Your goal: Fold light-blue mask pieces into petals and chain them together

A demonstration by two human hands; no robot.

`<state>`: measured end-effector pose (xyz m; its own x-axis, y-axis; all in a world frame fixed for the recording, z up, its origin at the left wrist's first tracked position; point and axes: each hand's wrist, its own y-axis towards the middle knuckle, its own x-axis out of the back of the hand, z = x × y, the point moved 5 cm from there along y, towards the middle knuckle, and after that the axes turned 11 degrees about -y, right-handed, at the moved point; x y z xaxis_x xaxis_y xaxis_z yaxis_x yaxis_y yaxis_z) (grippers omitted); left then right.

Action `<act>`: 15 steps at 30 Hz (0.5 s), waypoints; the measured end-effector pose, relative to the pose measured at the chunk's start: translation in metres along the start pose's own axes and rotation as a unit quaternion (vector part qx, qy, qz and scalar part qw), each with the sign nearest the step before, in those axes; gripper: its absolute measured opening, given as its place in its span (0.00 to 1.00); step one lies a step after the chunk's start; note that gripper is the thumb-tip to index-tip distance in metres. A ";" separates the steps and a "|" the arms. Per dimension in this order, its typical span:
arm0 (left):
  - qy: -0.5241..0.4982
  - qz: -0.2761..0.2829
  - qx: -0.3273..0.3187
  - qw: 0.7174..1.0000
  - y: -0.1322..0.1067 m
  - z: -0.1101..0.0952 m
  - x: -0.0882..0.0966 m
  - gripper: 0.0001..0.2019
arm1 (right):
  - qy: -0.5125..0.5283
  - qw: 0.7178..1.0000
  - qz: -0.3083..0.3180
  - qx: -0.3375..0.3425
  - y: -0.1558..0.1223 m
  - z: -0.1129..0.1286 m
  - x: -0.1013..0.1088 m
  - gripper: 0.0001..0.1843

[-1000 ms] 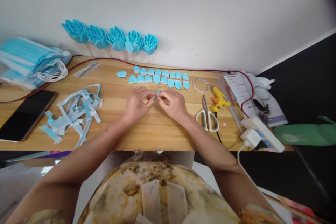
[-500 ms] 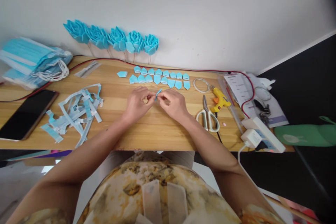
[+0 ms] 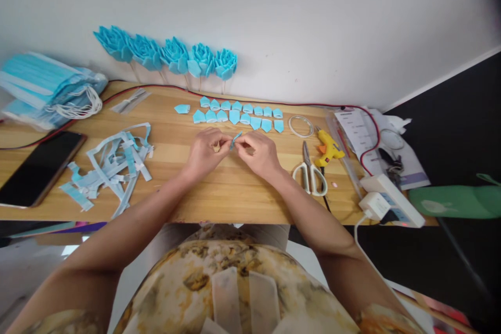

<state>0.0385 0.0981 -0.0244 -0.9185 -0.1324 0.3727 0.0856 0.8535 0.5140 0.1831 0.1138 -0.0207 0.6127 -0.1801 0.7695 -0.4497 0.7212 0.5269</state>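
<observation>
My left hand (image 3: 204,153) and my right hand (image 3: 259,153) meet over the middle of the wooden table (image 3: 219,193). Both pinch a small folded blue piece (image 3: 235,139) between their fingertips. Just beyond the hands lie two rows of several folded blue petals (image 3: 238,115). Blue flowers on sticks (image 3: 168,56) lean against the white wall behind them.
A heap of cut blue strips (image 3: 111,164) and a black phone (image 3: 37,167) lie at the left, with a stack of blue face masks (image 3: 47,88) behind. White-handled scissors (image 3: 311,169), a yellow glue gun (image 3: 327,148), a tape ring (image 3: 300,126), papers and a power strip (image 3: 391,195) are at the right.
</observation>
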 end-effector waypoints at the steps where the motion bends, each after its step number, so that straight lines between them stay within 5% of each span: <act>1: -0.002 -0.001 0.003 1.000 0.000 0.001 0.000 0.06 | 0.006 1.000 -0.002 0.000 0.000 0.000 0.000 0.07; 10: -0.056 -0.012 0.050 0.997 0.001 0.005 0.002 0.07 | 0.047 0.997 -0.005 -0.054 0.003 -0.003 0.004 0.06; 15: -0.007 -0.009 0.000 1.000 0.001 0.001 0.002 0.05 | 0.048 0.997 -0.015 -0.059 0.003 -0.006 0.005 0.05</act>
<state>0.0363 0.0988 -0.0238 -0.9250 -0.1407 0.3530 0.0693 0.8510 0.5205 0.1884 0.1190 -0.0174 0.6865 -0.1424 0.7130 -0.3536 0.7915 0.4985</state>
